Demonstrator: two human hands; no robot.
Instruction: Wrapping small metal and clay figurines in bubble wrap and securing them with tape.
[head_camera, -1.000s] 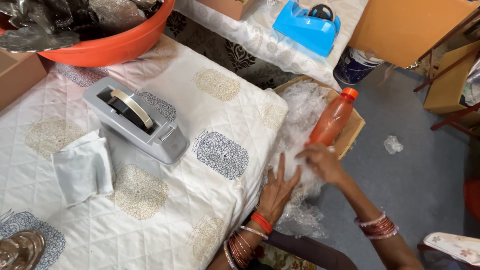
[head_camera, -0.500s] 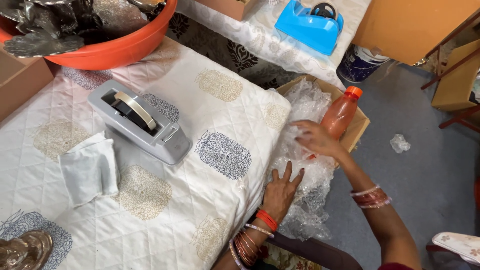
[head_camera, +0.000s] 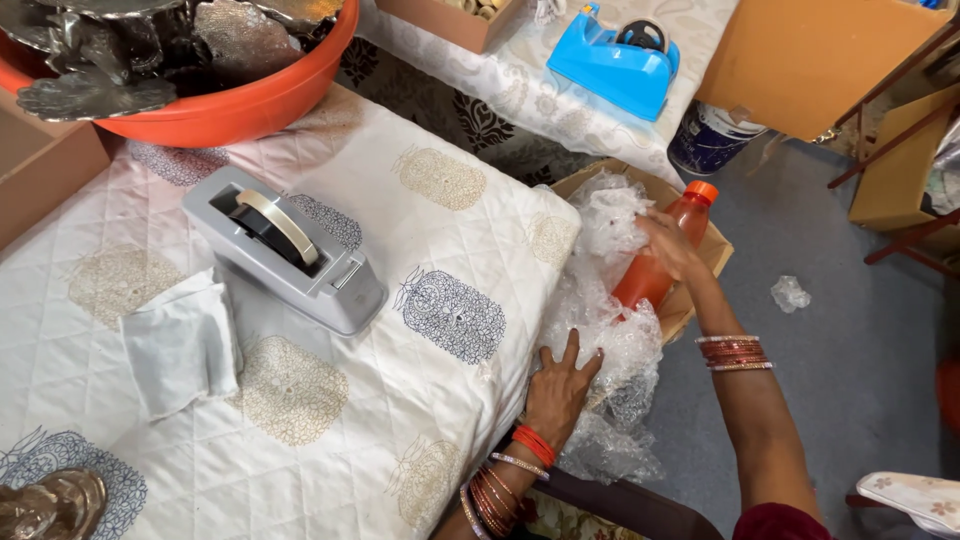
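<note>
My right hand (head_camera: 672, 248) wraps its fingers around the orange plastic bottle (head_camera: 660, 262), tilted cap-up in the cardboard box (head_camera: 712, 252); left hand (head_camera: 560, 388), fingers spread, presses the clear bubble wrap (head_camera: 606, 330) just beside it.

Tape dispenser (head_camera: 290, 262): on the table (head_camera: 440, 230), left of my hands.
Bottle (head_camera: 662, 255): in the box (head_camera: 716, 250), right of the table.

two tape dispensers (head_camera: 285, 262), one orange bottle (head_camera: 662, 260)
</note>
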